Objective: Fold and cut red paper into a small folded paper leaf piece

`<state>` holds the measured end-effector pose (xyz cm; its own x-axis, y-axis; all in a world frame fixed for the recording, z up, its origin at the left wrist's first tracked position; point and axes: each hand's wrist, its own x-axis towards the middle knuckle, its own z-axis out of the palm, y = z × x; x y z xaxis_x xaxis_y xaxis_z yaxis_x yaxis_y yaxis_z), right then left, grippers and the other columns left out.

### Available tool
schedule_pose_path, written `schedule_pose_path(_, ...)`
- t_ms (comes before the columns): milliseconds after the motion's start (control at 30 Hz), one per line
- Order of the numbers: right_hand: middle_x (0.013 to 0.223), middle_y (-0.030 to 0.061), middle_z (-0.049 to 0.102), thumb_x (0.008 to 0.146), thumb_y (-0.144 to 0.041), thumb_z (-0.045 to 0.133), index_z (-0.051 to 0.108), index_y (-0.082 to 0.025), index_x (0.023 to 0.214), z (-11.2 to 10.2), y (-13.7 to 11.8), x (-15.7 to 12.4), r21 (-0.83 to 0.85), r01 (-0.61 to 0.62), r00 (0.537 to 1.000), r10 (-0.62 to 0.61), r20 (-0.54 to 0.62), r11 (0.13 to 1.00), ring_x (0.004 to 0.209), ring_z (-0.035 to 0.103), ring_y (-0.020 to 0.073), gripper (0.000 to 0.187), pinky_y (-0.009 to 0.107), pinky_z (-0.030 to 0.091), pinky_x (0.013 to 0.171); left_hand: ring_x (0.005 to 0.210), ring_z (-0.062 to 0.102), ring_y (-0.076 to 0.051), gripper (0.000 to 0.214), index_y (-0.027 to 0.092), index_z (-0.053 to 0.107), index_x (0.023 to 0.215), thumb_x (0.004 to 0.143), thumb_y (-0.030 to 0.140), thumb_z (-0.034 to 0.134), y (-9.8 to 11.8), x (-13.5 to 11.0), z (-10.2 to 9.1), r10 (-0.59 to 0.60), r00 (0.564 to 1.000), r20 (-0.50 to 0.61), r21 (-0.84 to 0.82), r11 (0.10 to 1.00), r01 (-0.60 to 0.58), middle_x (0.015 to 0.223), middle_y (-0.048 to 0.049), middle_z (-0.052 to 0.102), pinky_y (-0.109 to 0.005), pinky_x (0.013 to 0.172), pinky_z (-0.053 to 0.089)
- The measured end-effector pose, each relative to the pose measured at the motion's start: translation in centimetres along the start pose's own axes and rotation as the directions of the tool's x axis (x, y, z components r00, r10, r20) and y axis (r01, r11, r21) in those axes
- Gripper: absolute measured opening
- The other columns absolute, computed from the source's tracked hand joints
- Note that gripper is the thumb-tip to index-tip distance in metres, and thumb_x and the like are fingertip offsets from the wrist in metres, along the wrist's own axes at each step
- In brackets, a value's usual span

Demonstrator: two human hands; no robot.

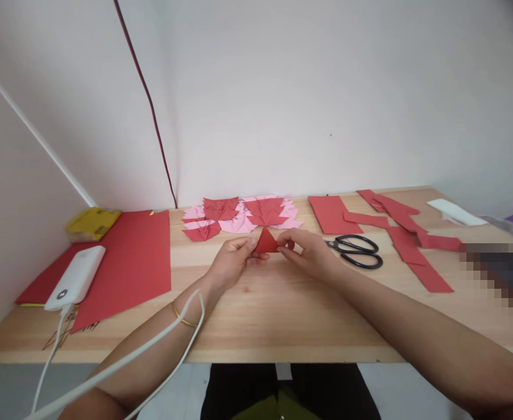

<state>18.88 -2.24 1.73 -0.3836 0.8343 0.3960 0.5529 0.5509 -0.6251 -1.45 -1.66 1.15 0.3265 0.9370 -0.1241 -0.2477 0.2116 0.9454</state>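
Between my two hands is a small folded red paper triangle point(266, 240), its point upward, held just above the wooden table. My left hand point(235, 256) pinches its left corner with thumb and fingers. At the right corner, my right hand point(304, 248) grips it between thumb and forefinger. Just beyond lie folded red paper pieces point(265, 209) and pink ones point(234, 224), grouped in overlapping rows. Black-handled scissors point(357, 251) rest beside my right hand, their blades partly hidden behind it.
Red paper strips point(407, 254) and a red rectangle point(333, 214) lie to the right. Large red sheets point(138, 274) cover the left, with a white power bank point(76, 277) and a yellow packet point(92, 224). A white cable point(151, 341) loops over my left forearm. White paper point(455, 212) sits far right.
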Motion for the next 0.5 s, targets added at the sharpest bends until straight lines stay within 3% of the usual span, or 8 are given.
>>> schedule_pose_path(300, 0.080, 0.0041, 0.066, 0.084, -0.017, 0.050, 0.058, -0.019, 0.087, 0.48, 0.37, 0.01, -0.103, 0.110, 0.993, -0.113, -0.020, 0.989, 0.073, 0.058, 0.0159, 0.009, 0.030, 0.044, 0.071, 0.066, 0.066, -0.017, 0.035, 0.014, 0.062, 0.080, 0.074, 0.048, 0.065, -0.55, 0.34, -0.42, 0.053, 0.997, -0.054, 0.214, 0.976, -0.040, 0.073, -0.0037, 0.067, -0.031, 0.066, 0.054)
schedule_pose_path(400, 0.084, 0.0050, 0.066, 0.085, -0.017, 0.050, 0.058, -0.019, 0.090, 0.64, 0.54, -0.01, -0.097, 0.114, 0.993, -0.116, -0.014, 0.989, 0.076, 0.059, 0.0167, 0.009, 0.032, 0.046, 0.074, 0.066, 0.064, -0.015, 0.027, 0.015, 0.059, 0.079, 0.081, 0.042, 0.056, -0.36, 0.21, -0.49, 0.157, 0.986, -0.060, 0.429, 0.896, -0.117, 0.073, -0.0022, 0.065, -0.028, 0.063, 0.052)
schedule_pose_path(500, 0.100, 0.0082, 0.064, 0.084, -0.018, 0.054, 0.056, -0.021, 0.104, 0.72, 0.56, -0.19, -0.062, 0.156, 0.988, -0.157, -0.013, 0.986, 0.094, 0.059, 0.0207, 0.021, 0.037, 0.047, 0.084, 0.066, 0.059, -0.013, 0.018, 0.017, 0.056, 0.075, 0.084, 0.032, 0.051, -0.14, -0.02, -0.55, 0.291, 0.955, -0.060, 0.653, 0.735, -0.183, 0.072, -0.0008, 0.061, -0.025, 0.062, 0.047)
